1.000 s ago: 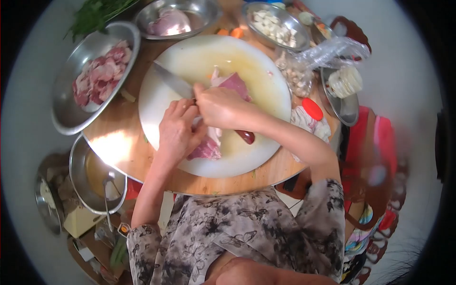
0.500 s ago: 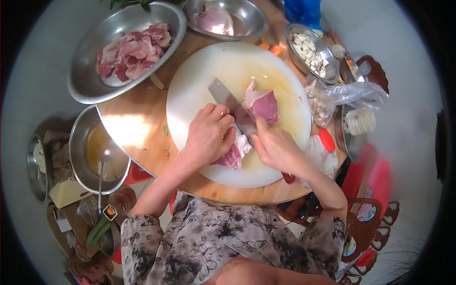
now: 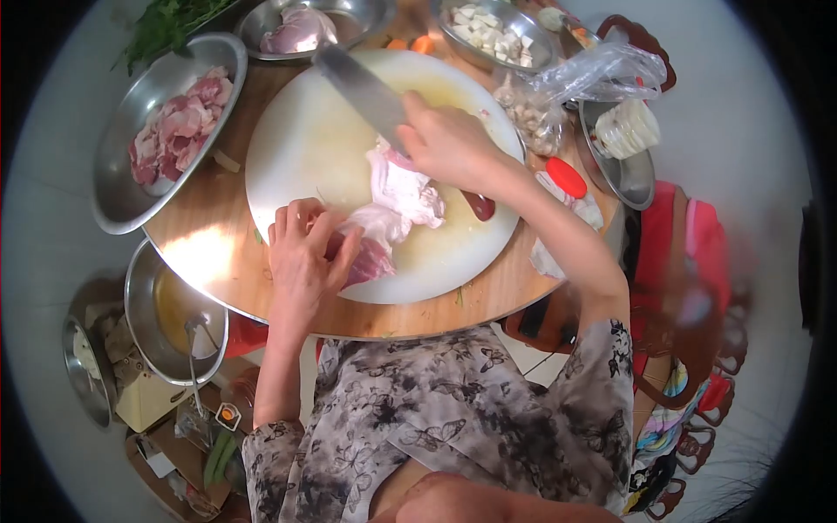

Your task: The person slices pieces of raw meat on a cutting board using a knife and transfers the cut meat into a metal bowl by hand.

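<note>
On wooden table [image 3: 427, 318], white board [image 3: 296, 131] | pale tiles [image 3: 527, 347] below | right hand [image 3: 449, 144] grips cleaver [image 3: 362, 87] | left hand [image 3: 305, 248] grasps meat [image 3: 410, 200]

Leafy greens [image 3: 170, 30] top left, steel bowl [image 3: 542, 57] of white cubes [image 3: 493, 33] top right, clear plastic bag [image 3: 602, 74] near it, orange pieces [image 3: 423, 44], red oval object [image 3: 567, 178].

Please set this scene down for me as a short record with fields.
Left hand: on the near end of the raw meat
Right hand: holding the knife, blade pointing away from the person
Surface: round white cutting board on a wooden table
Far left: metal bowl of meat pieces
Far right: bowl of white cubes
</note>
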